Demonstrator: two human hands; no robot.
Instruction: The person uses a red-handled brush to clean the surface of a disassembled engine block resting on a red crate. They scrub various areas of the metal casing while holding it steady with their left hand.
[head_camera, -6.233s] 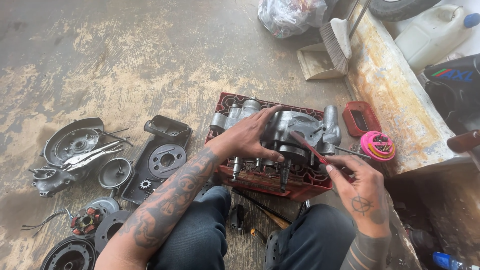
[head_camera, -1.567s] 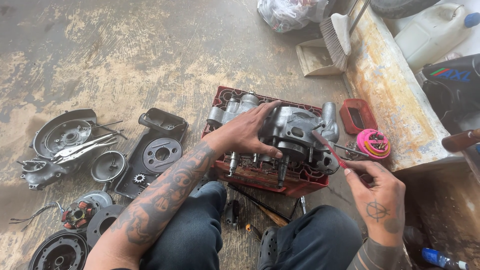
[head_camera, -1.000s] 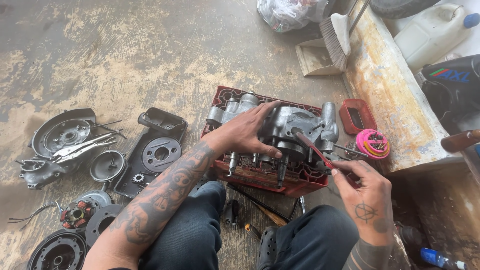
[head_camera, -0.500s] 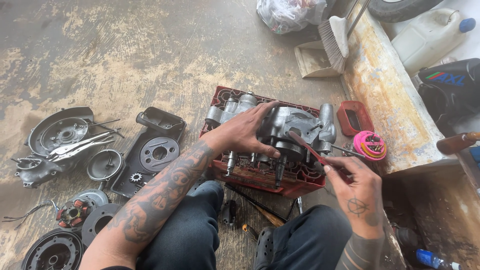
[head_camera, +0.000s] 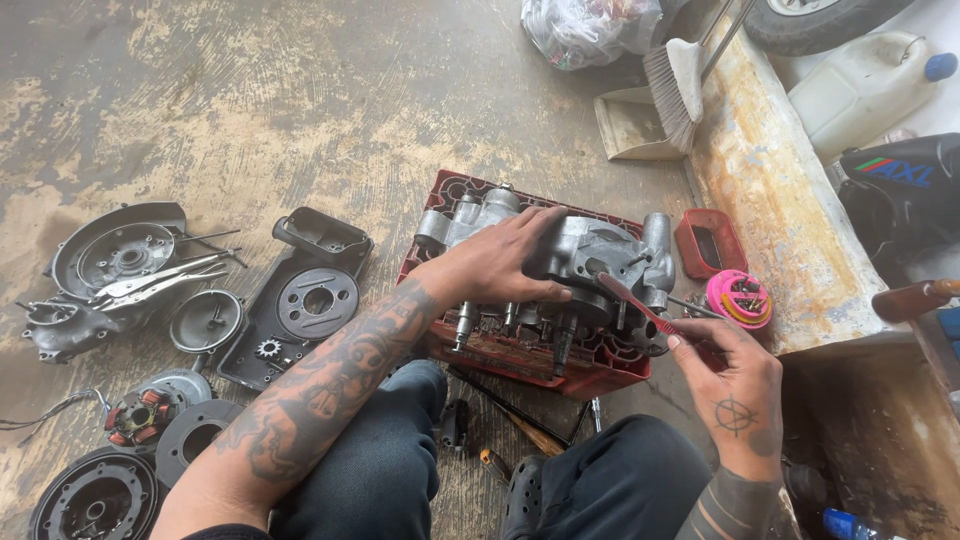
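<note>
1. A red plastic crate (head_camera: 600, 372) sits on the stained concrete floor (head_camera: 300, 110) between the seated person's knees; a grey cast-metal engine casing (head_camera: 580, 262) rests on top of the crate, with bolts hanging from its underside.
2. Just right of the crate lies a small red rectangular tray (head_camera: 708, 243); what it holds is too small to tell; beside the tray sits a round pink tub (head_camera: 738, 298) with small metal bits inside.
3. Left of the crate lies a black plastic cover (head_camera: 300, 300) holding a round metal plate and a small gear; farther left are grey round engine covers (head_camera: 118, 258) and locking pliers (head_camera: 155, 283).
4. The left hand (head_camera: 500, 265) lies palm down on the casing, fingers spread and pressing its top; the tattooed forearm runs back toward the left knee.
5. The right hand (head_camera: 730, 385), at the crate's right edge, has thumb and fingers pinched on a thin red-handled tool (head_camera: 640, 308); the tool slants up-left to the casing's right side.
</note>
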